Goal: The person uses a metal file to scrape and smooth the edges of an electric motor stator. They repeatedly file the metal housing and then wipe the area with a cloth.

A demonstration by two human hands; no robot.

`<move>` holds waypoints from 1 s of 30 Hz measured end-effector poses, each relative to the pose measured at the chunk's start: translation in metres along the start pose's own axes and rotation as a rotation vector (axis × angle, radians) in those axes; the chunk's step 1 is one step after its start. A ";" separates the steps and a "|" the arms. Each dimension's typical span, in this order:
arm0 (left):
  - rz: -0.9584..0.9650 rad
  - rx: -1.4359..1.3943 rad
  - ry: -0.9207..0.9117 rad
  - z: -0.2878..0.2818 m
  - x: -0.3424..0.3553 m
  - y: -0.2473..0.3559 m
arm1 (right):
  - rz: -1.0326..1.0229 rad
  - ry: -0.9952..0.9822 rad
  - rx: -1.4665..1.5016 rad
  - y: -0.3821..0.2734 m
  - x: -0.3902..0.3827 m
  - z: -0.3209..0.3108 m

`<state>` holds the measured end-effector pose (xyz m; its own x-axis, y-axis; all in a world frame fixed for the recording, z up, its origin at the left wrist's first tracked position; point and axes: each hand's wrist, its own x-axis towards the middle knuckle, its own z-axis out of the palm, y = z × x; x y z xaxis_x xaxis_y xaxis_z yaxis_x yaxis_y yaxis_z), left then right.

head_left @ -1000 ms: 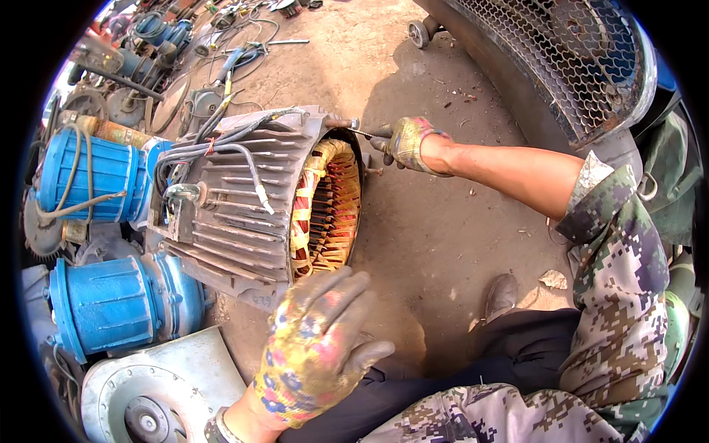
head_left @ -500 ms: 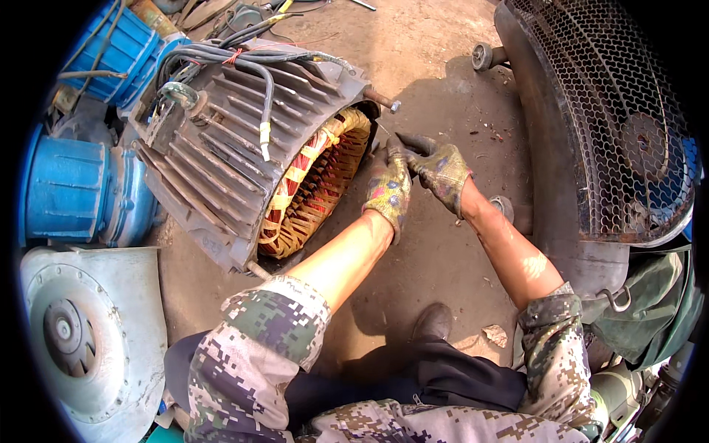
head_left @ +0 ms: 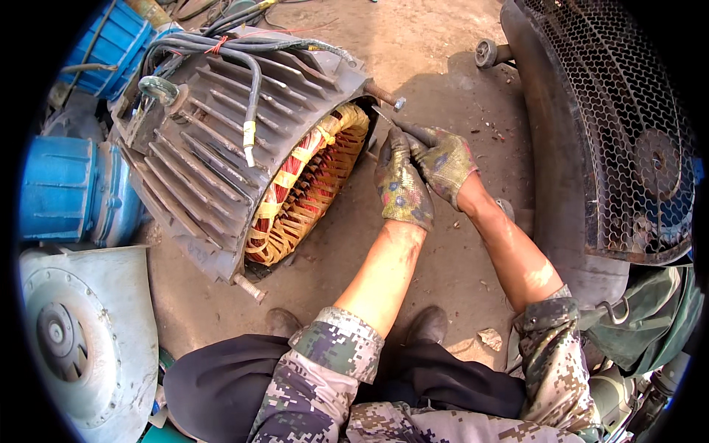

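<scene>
- Since one second ago, the left hand [head_left: 404,183], covered by a yellowish, flower-patterned glove, has been brought up from the lower middle of the view to the right hand [head_left: 446,164], gloved alike; the view has been swung too.
- A slim, dark, pointed strip [head_left: 382,115] appears to be pinched by the right hand's fingers; whether it is also gripped by the left fingers, curled against the right glove, cannot be told.
- Its long axis is aimed up and left, its tip placed just beside a rusty threaded bolt [head_left: 383,96]; contact cannot be made out.
- A grey, finned metal motor housing [head_left: 199,144] is seated on the dusty brown ground [head_left: 461,288], left of both hands, its axis slanted from upper left to lower right and its open end turned toward the fingers; the left hand is set nearer to it.
- Inside the rim, reddish windings [head_left: 279,190] are bound with yellowish tape into a rounded ring.
- Smooth grey cables [head_left: 255,92] are draped over the sharp, parallel fins.
- At far right, a rusted honeycomb-mesh guard [head_left: 620,122] is seen.
</scene>
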<state>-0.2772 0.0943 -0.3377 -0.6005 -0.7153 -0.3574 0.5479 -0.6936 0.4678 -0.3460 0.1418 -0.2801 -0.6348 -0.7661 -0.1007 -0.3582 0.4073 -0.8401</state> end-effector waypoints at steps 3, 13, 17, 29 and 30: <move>-0.067 0.003 0.075 0.020 0.001 0.005 | -0.021 0.026 -0.111 -0.003 0.002 -0.010; -0.139 0.131 0.111 0.013 0.016 0.010 | 0.177 -0.052 0.163 0.014 0.016 -0.001; -0.154 0.270 0.094 0.002 0.022 0.009 | 0.217 -0.114 0.297 0.017 0.016 0.005; 0.061 0.217 0.207 0.024 0.009 0.011 | -0.064 0.037 -0.153 0.009 0.015 -0.003; 0.077 0.215 0.181 0.024 0.008 0.012 | -0.092 0.050 -0.241 0.007 0.015 -0.004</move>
<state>-0.2894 0.0826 -0.3151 -0.4381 -0.7819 -0.4435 0.4400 -0.6167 0.6528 -0.3605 0.1350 -0.2853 -0.6229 -0.7823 0.0014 -0.5650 0.4486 -0.6925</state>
